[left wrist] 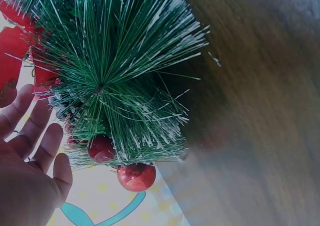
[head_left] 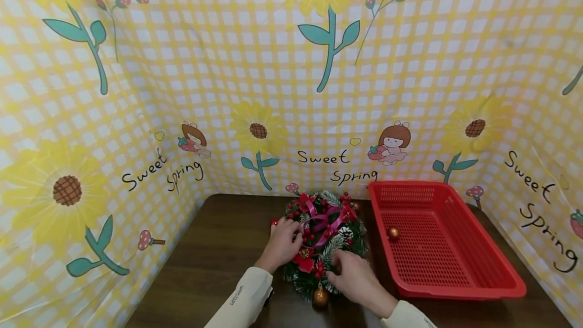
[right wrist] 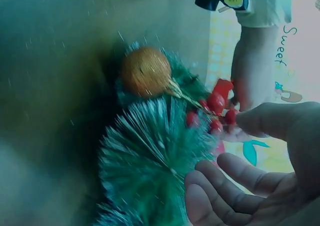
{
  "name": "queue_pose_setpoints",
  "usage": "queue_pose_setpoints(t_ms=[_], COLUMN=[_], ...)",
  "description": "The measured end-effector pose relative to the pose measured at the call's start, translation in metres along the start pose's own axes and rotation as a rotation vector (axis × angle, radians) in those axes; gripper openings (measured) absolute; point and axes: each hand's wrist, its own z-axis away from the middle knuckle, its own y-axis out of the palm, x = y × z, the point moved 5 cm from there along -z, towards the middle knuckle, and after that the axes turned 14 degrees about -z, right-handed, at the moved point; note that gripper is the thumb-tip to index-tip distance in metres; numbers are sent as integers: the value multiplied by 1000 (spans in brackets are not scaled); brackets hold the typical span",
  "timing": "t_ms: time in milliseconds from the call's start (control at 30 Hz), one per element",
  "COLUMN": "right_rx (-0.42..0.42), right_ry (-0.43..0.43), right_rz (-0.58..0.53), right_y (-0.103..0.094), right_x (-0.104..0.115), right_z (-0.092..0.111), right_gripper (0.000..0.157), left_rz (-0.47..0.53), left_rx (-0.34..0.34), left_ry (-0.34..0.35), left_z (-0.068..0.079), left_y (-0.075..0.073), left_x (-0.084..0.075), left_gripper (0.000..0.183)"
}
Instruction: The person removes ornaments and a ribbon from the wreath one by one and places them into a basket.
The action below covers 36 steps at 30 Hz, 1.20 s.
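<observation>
A green wreath with frosted needles (head_left: 334, 254), red flowers, berries, a pinecone and magenta ribbon lies on the table. My left hand (head_left: 283, 241) is over its left side, fingers loosely bent beside a red flower; in the left wrist view that hand (left wrist: 30, 161) holds nothing visible. At the wreath's near right, my right hand (head_left: 357, 276) has its thumb at the red berries (right wrist: 216, 103), the other fingers apart from the thumb. A gold ball ornament (head_left: 320, 297) is at the wreath's near edge, its gold cord (right wrist: 182, 94) running to those berries.
To the right stands a red plastic basket (head_left: 455, 290) with one gold ball (head_left: 393, 233) inside. Shiny red balls (left wrist: 136, 177) sit at the wreath's left edge. A yellow checked cloth (head_left: 291, 90) surrounds the dark wooden table (head_left: 205, 247).
</observation>
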Motion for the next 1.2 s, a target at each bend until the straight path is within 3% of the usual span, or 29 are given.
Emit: queue_pose_setpoints(t_ms=[167,367,800,967,1200], right_rx=[39,99,87,50,54], right_ry=[100,179,157,189,233], right_rz=[-26,36,156,148,73], right_y=[14,24,37,43,52], right_x=[-9,-13,-14,-17,-21], right_z=[2,-3,-1,-5,-6], right_gripper=[23,27,30,44,79], left_rz=[0,7,15,15,35], left_rx=[-2,4,-12,-9,11], left_ry=[4,2,4,-1,-8], left_z=[0,1,2,2,3], left_y=[1,0,1,3,4], left_x=[-1,-2,-2,-2,-3], left_gripper=[11,12,10,10,12])
